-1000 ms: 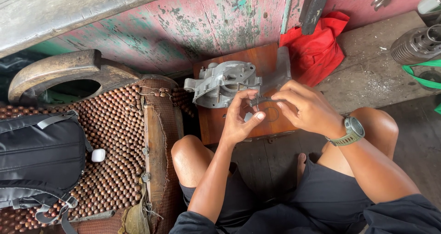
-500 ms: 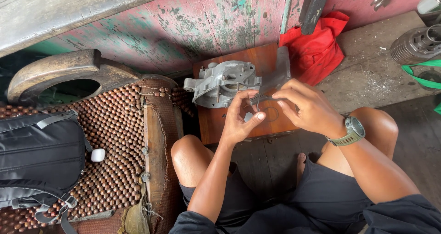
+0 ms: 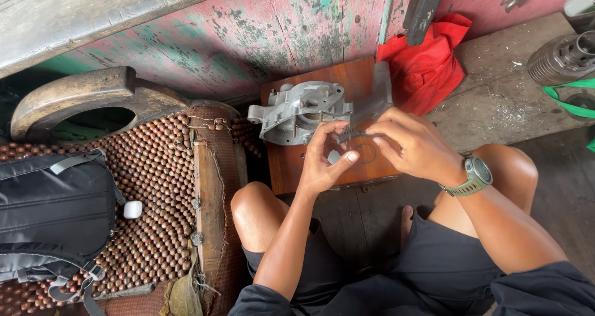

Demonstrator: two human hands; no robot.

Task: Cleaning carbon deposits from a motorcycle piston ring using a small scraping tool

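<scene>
Seated view from above, read left to right. At far left a black backpack [image 3: 52, 213] lies on a beaded wooden seat [image 3: 155, 186], with a small white case [image 3: 132, 209] beside it. At centre, a grey cast-metal housing [image 3: 300, 111] rests untouched on a brown wooden board [image 3: 347, 80] that serves as our desk; we judge its fitting not yet begun, since the work in hand sits apart from it, just in front. Our left hand [image 3: 325, 161] is half curled, thumb and fingertips pinching one end of a small dark ring-like part [image 3: 356, 143], which is held in the air over the board. Our right hand [image 3: 414, 145], with a green wristwatch [image 3: 474, 176], closes its fingers on the other end. A red cloth [image 3: 427, 65] and a finned metal cylinder [image 3: 561, 58] lie at right.
</scene>
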